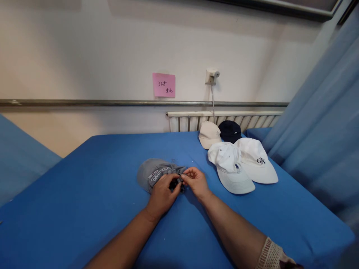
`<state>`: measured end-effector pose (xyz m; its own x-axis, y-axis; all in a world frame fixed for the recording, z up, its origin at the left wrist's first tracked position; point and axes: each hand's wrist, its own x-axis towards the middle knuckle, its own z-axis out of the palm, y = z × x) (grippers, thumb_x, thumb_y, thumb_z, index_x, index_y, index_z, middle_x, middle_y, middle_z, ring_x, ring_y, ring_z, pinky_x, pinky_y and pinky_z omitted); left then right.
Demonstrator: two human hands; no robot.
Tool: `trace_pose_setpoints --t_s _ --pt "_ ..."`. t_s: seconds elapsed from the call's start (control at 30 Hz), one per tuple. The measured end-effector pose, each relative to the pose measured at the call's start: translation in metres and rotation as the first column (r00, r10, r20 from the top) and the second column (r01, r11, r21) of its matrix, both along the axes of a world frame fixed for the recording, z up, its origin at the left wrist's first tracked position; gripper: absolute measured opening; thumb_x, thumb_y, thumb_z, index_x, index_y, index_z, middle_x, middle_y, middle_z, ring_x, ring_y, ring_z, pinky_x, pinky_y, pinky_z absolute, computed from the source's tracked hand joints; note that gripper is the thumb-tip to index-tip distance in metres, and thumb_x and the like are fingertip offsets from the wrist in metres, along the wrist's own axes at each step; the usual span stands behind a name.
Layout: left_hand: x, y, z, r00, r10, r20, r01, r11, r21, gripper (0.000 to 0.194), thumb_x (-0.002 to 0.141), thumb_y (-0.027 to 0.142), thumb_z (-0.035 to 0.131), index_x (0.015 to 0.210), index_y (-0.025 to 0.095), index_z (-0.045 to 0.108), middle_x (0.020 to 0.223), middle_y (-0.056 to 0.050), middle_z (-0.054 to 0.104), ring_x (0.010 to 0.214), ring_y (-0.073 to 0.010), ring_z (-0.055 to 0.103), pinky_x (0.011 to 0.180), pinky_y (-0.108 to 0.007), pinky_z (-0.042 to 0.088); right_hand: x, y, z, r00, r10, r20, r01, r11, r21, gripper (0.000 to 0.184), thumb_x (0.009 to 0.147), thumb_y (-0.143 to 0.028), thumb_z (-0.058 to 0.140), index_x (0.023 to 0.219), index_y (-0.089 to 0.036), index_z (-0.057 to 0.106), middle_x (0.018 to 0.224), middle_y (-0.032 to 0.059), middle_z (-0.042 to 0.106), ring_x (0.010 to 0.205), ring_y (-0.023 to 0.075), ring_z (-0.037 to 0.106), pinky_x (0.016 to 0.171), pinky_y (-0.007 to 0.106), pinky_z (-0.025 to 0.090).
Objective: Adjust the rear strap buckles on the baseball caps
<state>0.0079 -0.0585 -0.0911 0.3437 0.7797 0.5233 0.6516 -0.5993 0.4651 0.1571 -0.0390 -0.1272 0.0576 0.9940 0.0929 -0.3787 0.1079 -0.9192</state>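
A grey baseball cap (153, 170) with white lettering lies on its side on the blue-covered table, its brim to the left. My left hand (163, 193) is closed over the cap's near side, thumb and forefinger pinching at the back strap. Facing it, my right hand (196, 181) pinches the cap's dark strap (179, 180) between thumb and fingertips. Both hands meet at this strap, and my fingers partly cover it, so its fastening is hard to make out.
To the right lie a beige cap (209, 133), a navy cap (230, 130), a white cap with a small dark emblem (231, 166) and a white cap with black letters (259, 160). Behind the blue table (112, 160) are a radiator (190, 121) and a wall socket (211, 76). A blue curtain (316, 112) hangs right.
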Motion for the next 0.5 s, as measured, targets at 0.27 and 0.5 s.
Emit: trace_pose_setpoints --t_s 0.27,0.5 --pt "0.0011 0.0027 -0.0004 1.0 0.008 0.02 -0.007 0.998 -0.057 0.013 0.085 0.023 0.06 0.097 0.023 0.067 0.083 -0.002 0.071 0.076 -0.0196 0.066 0.07 -0.033 0.052 -0.0026 -0.0001 -0.0008 0.995 -0.05 0.082 0.049 0.999 0.008 0.032 0.061 -0.041 0.082 0.065 -0.019 0.06 0.052 -0.0052 0.059 0.046 0.0099 0.053 0.048 0.023 0.044" --pt "-0.0018 0.0028 -0.0024 0.993 0.009 0.114 0.002 0.995 -0.098 0.02 0.089 0.03 0.058 0.107 0.024 0.067 0.097 -0.004 0.076 0.088 -0.0223 0.072 0.082 -0.038 0.057 0.0014 0.0003 -0.0054 0.981 -0.136 0.137 0.135 0.991 0.019 0.028 0.073 -0.043 0.073 0.068 -0.018 0.063 0.057 -0.0038 0.059 0.05 0.0101 0.053 0.05 0.022 0.043"
